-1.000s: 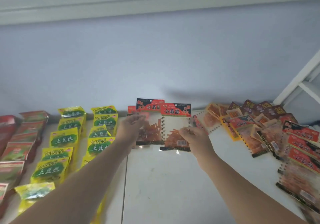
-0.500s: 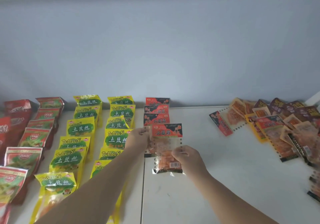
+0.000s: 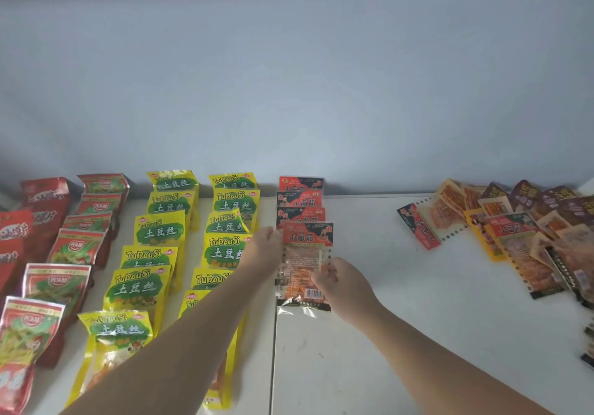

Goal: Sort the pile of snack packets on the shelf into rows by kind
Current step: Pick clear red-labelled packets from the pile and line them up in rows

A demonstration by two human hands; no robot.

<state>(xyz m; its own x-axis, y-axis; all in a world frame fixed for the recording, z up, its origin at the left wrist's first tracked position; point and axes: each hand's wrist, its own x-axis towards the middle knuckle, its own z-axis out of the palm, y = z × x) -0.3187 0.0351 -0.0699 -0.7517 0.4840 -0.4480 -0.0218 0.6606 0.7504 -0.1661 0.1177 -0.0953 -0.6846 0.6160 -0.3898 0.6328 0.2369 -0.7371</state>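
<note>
Head view: we're on the placing step. The red-and-black-topped clear plastic snack packet (image 3: 303, 263) sits at the front of the matching red row (image 3: 300, 202) on the white shelf (image 3: 385, 318), overlapping the pkt behind. Next, prob.: press flat, let go, reach for the mixed pile (image 3: 527, 222) at right. L hand (image 3: 262, 247) pinches its upper-left edge and R hand (image 3: 342, 281) its lower-right; both forearms are stretched fwd.

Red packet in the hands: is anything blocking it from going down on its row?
Nothing visible does. The left hand and right hand hold the red packet at the near end of the red row, overlapping it, with bare shelf just in front.
</note>
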